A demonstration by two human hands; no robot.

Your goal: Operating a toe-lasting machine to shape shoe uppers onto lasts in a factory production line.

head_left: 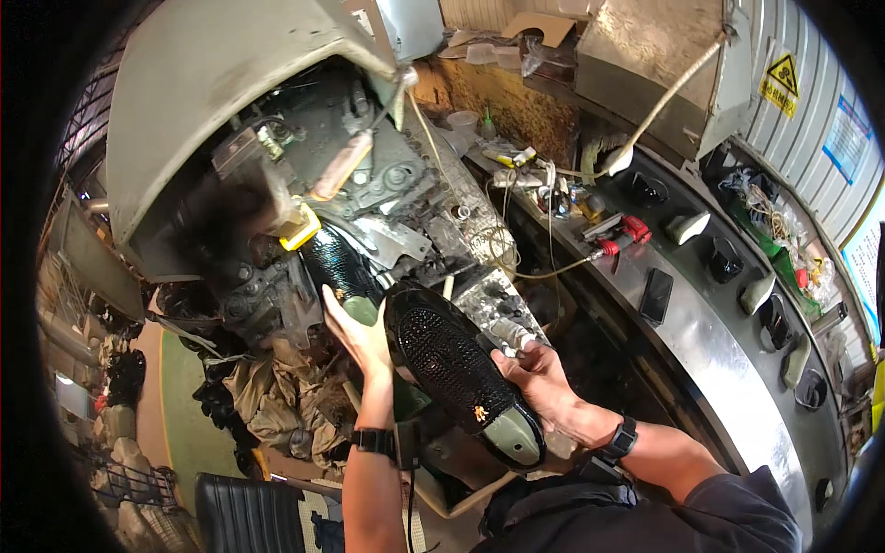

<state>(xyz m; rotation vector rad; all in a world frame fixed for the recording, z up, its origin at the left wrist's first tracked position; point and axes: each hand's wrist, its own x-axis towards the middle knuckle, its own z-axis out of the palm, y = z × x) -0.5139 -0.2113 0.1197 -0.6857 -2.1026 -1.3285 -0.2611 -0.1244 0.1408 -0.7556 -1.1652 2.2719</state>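
Holds a machine-side shoe point(330, 256) and a nearer shoe point(435, 350), both black, on green lasts point(516, 437).

Curls the fingers of the left hand point(361, 336) around the heel end of the machine-side shoe, with its far end by the yellow part point(301, 228) of the machine point(161, 138), likely to steady it there. Grips the nearer shoe by its side between thumb and fingers of the right hand point(546, 385), seemingly to hold it clear of the machine. Has a red drill point(631, 232) and a dark phone point(655, 295) on the counter point(710, 378), perhaps for easy reach.
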